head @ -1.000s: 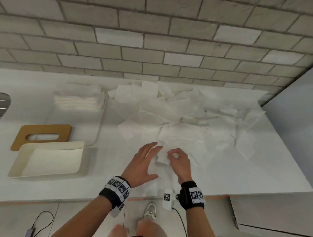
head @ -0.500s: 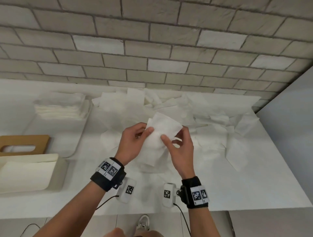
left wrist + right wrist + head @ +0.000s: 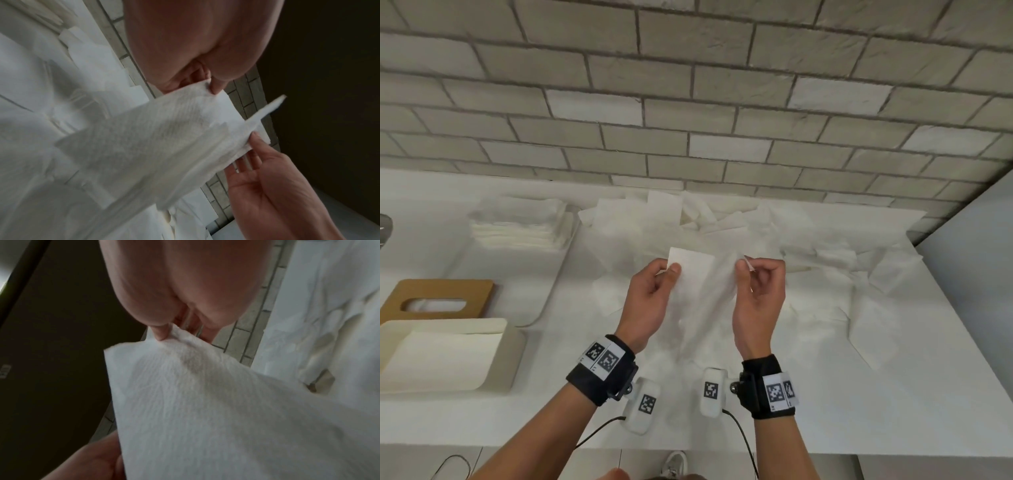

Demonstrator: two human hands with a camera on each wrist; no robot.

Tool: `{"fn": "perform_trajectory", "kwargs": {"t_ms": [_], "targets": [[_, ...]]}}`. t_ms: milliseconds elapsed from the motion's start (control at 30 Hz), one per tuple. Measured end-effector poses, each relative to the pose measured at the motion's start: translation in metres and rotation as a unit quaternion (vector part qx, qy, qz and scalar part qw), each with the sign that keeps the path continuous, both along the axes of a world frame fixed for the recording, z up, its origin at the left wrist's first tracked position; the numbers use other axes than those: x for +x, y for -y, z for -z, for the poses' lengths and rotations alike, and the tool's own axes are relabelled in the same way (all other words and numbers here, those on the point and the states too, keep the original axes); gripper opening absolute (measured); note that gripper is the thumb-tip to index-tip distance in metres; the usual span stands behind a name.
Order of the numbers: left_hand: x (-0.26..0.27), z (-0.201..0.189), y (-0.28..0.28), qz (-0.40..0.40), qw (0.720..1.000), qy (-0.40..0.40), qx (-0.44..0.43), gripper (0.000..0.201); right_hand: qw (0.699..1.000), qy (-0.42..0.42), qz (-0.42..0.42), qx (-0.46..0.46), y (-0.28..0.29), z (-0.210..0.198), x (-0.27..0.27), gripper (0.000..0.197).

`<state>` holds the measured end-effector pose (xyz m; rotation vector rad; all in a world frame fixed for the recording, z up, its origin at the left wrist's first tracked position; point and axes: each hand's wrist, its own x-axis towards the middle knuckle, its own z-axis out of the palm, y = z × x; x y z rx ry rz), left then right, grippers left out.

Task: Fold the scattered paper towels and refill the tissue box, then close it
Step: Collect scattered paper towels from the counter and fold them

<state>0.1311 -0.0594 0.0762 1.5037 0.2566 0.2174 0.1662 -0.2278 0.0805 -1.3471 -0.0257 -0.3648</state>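
Observation:
I hold one white paper towel [image 3: 702, 287] up over the counter, stretched between both hands. My left hand [image 3: 671, 272] pinches its upper left corner and my right hand [image 3: 744, 270] pinches the upper right corner. The left wrist view shows the towel [image 3: 154, 134] pinched at its top edge by my left hand [image 3: 211, 87], with my right hand [image 3: 252, 146] at its other side. In the right wrist view the thumb and fingers of my right hand [image 3: 164, 334] pinch the towel [image 3: 205, 402]. Scattered paper towels [image 3: 808, 246] lie in a heap behind. The open cream tissue box [image 3: 513, 346] sits at the left.
The box's brown lid [image 3: 482, 294] with an oval slot lies flat behind the box. A stack of folded towels [image 3: 517, 226] rests on a white tray [image 3: 551, 291] at the back left. A brick wall runs behind the counter; a grey panel stands at the right.
Both hands have taken a towel from the counter, raised it and drawn apart, spreading it out between them. The head view has shifted slightly.

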Motion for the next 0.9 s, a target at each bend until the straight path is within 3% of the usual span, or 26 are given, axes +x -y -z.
{"fn": "perform_trajectory", "kwargs": {"t_ms": [200, 500, 600, 667, 733, 800, 833, 900], "targets": [[-0.001, -0.008, 0.005, 0.0, 1.0, 0.026, 0.009, 0.015, 0.995, 0.01, 0.0, -0.102, -0.017, 0.002, -0.001, 0.01], [0.003, -0.015, -0.016, -0.029, 0.998, -0.011, -0.057, 0.037, 0.993, -0.019, -0.018, -0.115, -0.051, -0.004, 0.013, 0.007], [-0.002, -0.018, -0.028, -0.041, 0.998, -0.013, -0.036, 0.056, 0.992, -0.006, -0.038, -0.124, -0.074, -0.01, 0.009, 0.007], [-0.005, -0.019, -0.036, -0.06, 0.998, 0.022, 0.023, 0.051, 0.99, -0.001, -0.044, -0.136, -0.087, -0.013, 0.005, 0.019], [-0.01, -0.021, -0.047, -0.079, 0.995, 0.041, 0.038, 0.047, 0.983, -0.006, -0.094, -0.158, -0.088, -0.005, 0.005, 0.051], [-0.015, -0.021, -0.063, -0.098, 0.993, 0.058, 0.04, 0.053, 0.952, -0.047, -0.235, -0.192, -0.079, 0.014, 0.007, 0.085], [-0.017, -0.022, -0.072, -0.107, 0.991, 0.065, 0.047, 0.058, 0.924, -0.08, -0.298, -0.226, -0.074, 0.03, 0.007, 0.092], [-0.022, -0.022, -0.094, -0.128, 0.988, 0.072, 0.057, 0.059, 0.859, -0.127, -0.351, -0.351, -0.07, 0.068, 0.007, 0.083]]}}
